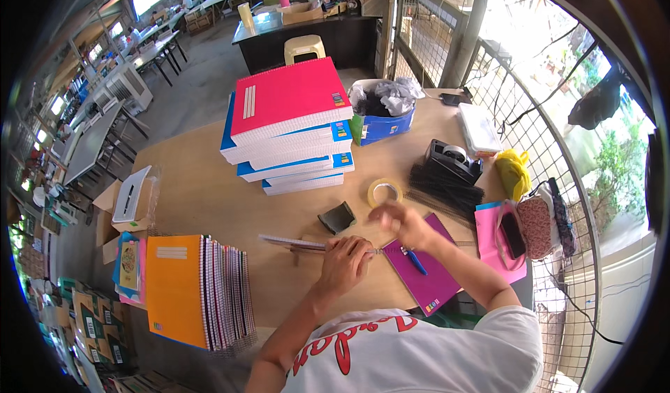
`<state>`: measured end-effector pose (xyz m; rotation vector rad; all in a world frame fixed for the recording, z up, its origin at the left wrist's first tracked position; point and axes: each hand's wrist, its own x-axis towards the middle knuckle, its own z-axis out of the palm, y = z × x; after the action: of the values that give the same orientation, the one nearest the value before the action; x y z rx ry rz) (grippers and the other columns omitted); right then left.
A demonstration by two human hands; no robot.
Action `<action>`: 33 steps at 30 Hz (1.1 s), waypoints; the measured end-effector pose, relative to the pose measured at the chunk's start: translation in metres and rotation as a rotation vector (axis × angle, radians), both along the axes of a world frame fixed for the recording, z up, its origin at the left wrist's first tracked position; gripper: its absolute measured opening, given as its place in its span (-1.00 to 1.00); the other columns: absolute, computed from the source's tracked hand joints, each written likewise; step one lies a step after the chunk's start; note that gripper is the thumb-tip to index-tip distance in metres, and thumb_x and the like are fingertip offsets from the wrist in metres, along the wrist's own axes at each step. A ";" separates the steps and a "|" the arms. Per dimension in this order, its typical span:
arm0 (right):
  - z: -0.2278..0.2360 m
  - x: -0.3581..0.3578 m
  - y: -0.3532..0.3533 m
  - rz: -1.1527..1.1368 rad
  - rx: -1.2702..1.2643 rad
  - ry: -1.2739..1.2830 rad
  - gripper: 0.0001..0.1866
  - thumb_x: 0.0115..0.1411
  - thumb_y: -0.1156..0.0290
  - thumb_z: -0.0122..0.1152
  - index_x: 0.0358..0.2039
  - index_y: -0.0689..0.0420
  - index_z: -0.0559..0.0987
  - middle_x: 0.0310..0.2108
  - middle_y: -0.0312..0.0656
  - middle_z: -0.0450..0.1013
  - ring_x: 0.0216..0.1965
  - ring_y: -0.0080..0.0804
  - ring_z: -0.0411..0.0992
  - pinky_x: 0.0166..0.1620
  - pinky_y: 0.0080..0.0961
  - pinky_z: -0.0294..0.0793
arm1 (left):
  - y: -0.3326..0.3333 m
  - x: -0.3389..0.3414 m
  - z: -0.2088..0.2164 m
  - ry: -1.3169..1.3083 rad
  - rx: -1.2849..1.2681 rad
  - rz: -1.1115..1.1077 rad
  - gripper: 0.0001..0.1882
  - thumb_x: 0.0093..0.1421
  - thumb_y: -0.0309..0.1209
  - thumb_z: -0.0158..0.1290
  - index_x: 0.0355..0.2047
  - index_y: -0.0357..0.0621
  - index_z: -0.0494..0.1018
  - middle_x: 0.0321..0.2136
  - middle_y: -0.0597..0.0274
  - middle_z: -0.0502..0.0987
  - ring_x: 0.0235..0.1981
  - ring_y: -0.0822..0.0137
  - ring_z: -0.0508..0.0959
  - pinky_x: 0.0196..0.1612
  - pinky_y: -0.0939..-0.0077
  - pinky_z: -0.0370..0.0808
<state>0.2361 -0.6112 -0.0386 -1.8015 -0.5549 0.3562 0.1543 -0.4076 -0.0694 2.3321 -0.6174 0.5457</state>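
Shirt (419, 354); left grip (345, 262) curled round notebook (292, 242); right grip (403, 225) blurred, unclear; box (384, 130) holds plastic (399, 96).

Person is wearing a white short-sleeved shirt (453, 348), fabric creasing softly. Red cursive lettering (401, 321) is running across it, strokes slanting and curving, one long rounded stroke (342, 354) dropping below the rest. Right sleeve (513, 334) is ending around the elbow, loose and plain white. Both forearms are showing bare; left hand (345, 259) is also showing bare, right hand (403, 225) is blurring.
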 end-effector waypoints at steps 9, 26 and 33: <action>-0.159 0.086 0.118 0.142 -1.039 -0.473 -0.11 0.04 -0.35 0.22 0.11 0.19 0.47 -0.02 0.12 0.48 -0.04 0.13 0.48 0.04 0.01 0.48 | -0.027 0.002 0.000 -0.069 0.153 0.070 -0.78 0.11 -0.07 0.23 -0.31 0.22 0.53 -0.28 0.47 0.49 -0.23 0.35 0.49 -0.13 0.15 0.17; -0.016 0.048 -0.040 0.636 -0.180 0.111 -0.33 0.13 -0.09 0.21 0.06 0.21 0.61 0.04 0.07 0.50 0.09 -0.10 0.41 0.17 -0.28 0.32 | 0.003 0.008 0.006 -0.005 0.109 0.115 -0.76 0.05 -0.16 0.30 -0.41 0.09 0.48 -0.40 0.41 0.49 -0.31 0.22 0.50 -0.16 0.18 0.23; -0.027 0.048 -0.038 0.423 -0.497 -0.203 -0.42 0.13 -0.07 0.24 -0.03 0.13 0.67 0.02 0.06 0.51 0.01 -0.09 0.43 0.15 -0.30 0.34 | 0.007 0.007 0.008 0.055 0.063 0.099 -0.45 -0.06 -0.20 0.41 -0.11 -0.01 0.40 -0.21 0.29 0.51 -0.13 0.15 0.50 -0.11 0.17 0.29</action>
<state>0.2837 -0.6495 -0.0657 -2.2054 -1.0696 0.6474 0.1611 -0.4006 -0.0616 2.4384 -0.5018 0.5114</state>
